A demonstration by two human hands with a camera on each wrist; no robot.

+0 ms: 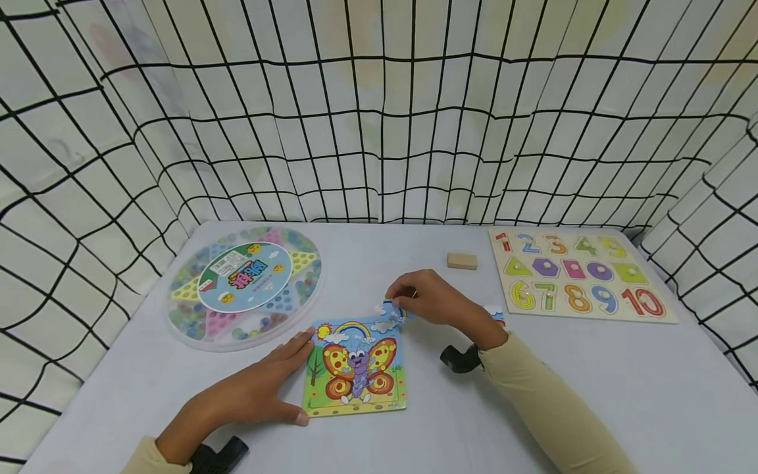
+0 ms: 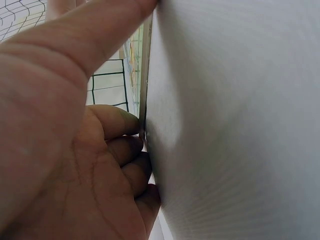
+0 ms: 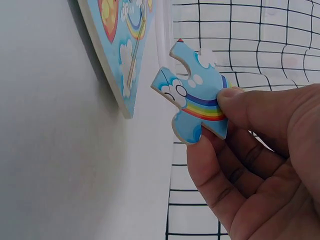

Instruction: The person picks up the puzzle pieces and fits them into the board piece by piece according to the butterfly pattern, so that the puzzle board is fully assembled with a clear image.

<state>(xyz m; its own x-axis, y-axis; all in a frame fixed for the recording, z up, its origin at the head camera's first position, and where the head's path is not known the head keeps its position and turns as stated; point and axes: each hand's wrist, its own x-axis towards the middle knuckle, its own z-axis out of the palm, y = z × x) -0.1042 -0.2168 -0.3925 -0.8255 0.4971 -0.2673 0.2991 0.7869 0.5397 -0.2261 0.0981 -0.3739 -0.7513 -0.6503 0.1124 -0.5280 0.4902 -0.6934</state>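
A jigsaw piece (image 3: 200, 92), blue with a rainbow and white clouds, is pinched between the thumb and fingers of my right hand (image 1: 435, 299). In the head view that hand is just above the upper right corner of a butterfly puzzle board (image 1: 358, 365). My left hand (image 1: 254, 388) lies along the board's left side, its fingertips touching the edge and its thumb near the lower left corner. The left wrist view shows its fingers (image 2: 120, 120) against the board's thin side. Part of another blue puzzle piece (image 1: 495, 316) shows behind my right wrist.
A round marble game box (image 1: 308, 289) lies at the back left. To the back right is a wooden number board (image 1: 503, 289) with shapes and numerals. A small wooden block (image 1: 462, 261) sits near it. Black netting (image 1: 381, 158) surrounds the white table (image 1: 462, 434).
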